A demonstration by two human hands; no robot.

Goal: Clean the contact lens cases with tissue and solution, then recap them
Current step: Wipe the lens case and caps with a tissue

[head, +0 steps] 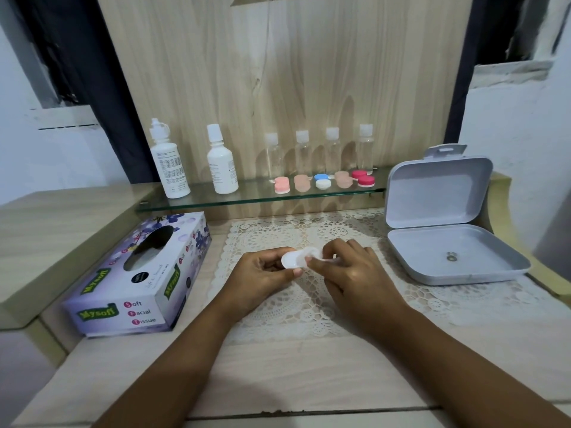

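Over the lace mat [309, 301] my left hand [262, 273] pinches one end of a translucent white contact lens case [295, 259]. My right hand [349, 273] grips a small wad of white tissue [321, 260] and presses it against the case's other end. On the glass shelf [216, 202] stand two white solution bottles [168, 162] [221, 165]. Several capped lens cases lie there too, in pink [282, 184], peach [302, 182], blue and white [322, 180] and red [363, 178].
A purple tissue box [139, 279] lies at the left of the mat. A grey hinged box [445, 223] stands with its lid up at the right. Several small clear bottles [318, 152] line the back of the shelf against the wood panel.
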